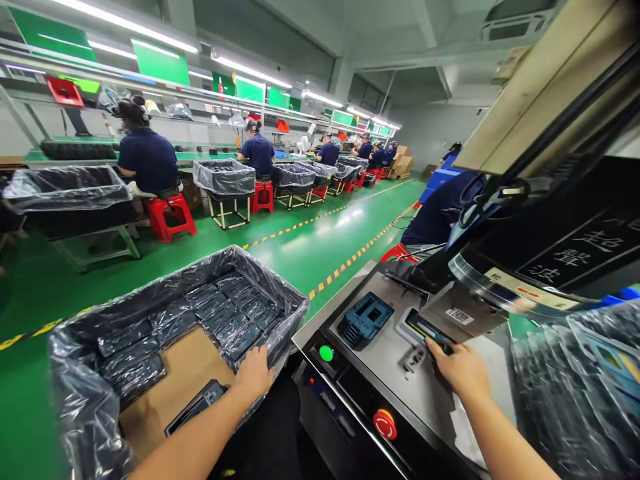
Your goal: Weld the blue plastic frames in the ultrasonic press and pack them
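Note:
My left hand [254, 375] reaches into a plastic-lined box [90, 400], its fingers curled down onto the stacked dark flat parts [230, 320]; what it grips is hidden. A loose dark part [196, 405] lies on the cardboard layer beside my forearm. My right hand [459, 368] rests on the grey machine top [385, 360], fingers closed on a thin dark part [425, 328] lying at a fixture. A blue-black fixture nest [365, 320] sits left of it.
A green button [327, 353] and a red emergency stop [385, 424] sit on the machine front. A second plastic-lined bin [580, 393] stands at right. Seated workers on red stools [170, 215] line benches across the green aisle [310, 247].

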Tool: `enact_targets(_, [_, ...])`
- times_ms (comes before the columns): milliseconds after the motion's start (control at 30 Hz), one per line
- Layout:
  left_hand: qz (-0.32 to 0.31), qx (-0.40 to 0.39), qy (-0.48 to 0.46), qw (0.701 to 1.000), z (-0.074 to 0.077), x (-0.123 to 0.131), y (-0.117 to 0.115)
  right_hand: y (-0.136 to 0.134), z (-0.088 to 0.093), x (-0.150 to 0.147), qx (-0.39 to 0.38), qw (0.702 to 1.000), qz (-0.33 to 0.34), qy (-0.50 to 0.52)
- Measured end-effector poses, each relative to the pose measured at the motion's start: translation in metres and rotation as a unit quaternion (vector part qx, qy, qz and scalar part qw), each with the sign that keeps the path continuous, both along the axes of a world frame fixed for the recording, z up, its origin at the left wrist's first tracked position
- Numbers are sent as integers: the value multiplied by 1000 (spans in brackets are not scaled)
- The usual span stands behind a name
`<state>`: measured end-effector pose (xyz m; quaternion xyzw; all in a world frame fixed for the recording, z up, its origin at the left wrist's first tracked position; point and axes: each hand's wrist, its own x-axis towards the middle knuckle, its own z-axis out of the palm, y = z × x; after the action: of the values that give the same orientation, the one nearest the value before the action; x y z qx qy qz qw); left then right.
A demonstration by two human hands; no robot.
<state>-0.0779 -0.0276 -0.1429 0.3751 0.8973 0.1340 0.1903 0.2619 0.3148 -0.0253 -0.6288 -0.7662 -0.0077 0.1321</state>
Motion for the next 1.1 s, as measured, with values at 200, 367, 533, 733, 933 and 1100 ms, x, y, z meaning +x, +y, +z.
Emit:
enact_targets(200, [1,-1,-6,1000,0,0,1,-5,-5,4,65,995,74,24])
enact_targets(367, [12,0,-12,1000,3,0,0,-11,-6,2,145,982,103,57])
enact_targets(533, [8,-3,-10,1000,3,0,0,-30,5,-5,222,960,162,61])
enact_targets(733, [10,34,-1,999,0,-1,-3,-110,22,-9,271,908,297,120])
enact_targets(933, [20,227,0,974,16,19,-15,-222,12,1,13,926,246,287])
enact_targets(1100, [-31,294,-314,902,52,74,-13,-281,-13,-5,-408,796,76,440])
